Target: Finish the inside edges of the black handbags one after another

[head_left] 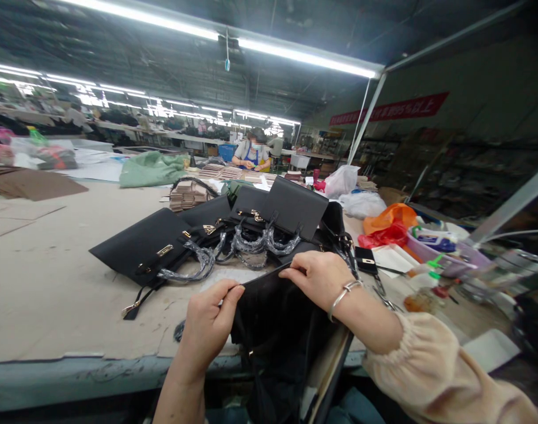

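Observation:
My left hand (211,321) pinches the upper edge of a black handbag (273,330) between thumb and fingers. Farther right along that same edge, my right hand (319,280) grips it too, a silver bangle on the wrist. The bag hangs at the table's front edge, its dark inside facing me; its lower part runs out of view. Just beyond my hands lies a heap of black handbags (140,244) with gold-coloured clasps. Their handles (198,265) are wrapped in clear plastic film.
Brown sheets (35,182) and a green cloth (152,169) lie on the table (66,294) at left. To the right stand a purple basin (454,259), an orange bag (390,218) and small bottles (425,277). Across the table sits a co-worker (251,154).

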Motion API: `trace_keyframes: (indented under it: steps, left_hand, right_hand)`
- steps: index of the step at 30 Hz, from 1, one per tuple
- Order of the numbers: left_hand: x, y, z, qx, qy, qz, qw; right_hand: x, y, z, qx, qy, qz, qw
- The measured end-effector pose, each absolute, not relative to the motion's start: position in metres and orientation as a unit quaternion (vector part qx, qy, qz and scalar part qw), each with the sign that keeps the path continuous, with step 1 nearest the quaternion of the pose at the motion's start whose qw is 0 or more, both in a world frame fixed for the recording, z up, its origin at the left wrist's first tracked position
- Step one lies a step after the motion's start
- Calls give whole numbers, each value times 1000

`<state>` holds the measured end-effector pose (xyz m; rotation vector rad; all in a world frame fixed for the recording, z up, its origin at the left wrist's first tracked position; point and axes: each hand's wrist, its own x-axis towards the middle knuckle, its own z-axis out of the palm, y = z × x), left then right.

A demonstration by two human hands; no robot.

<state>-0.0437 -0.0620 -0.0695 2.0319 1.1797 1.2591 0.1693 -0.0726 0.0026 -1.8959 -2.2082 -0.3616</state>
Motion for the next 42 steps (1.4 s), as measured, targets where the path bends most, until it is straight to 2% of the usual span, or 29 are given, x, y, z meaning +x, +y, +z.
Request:
trace_keyframes:
  steps: [12, 20, 30, 36, 42]
  left_hand:
    - [-46, -61, -68, 744, 424, 451, 252]
    - [-50, -65, -64, 752, 402, 439, 285]
    - [-21, -72, -58, 767, 457, 432, 127]
    - [-22, -69, -59, 734, 485, 456, 133]
    - [-25, -67, -58, 743, 471, 447, 164]
  right_hand:
    - [169, -73, 2, -653, -736, -102, 143]
    - [171, -72, 4, -623, -768, -93, 119]
    - [167, -73, 4, -607, -780, -98, 114]
    - [173, -84, 8, -614, -766, -102, 160]
    - [181, -86, 11, -616, -764, -125, 146]
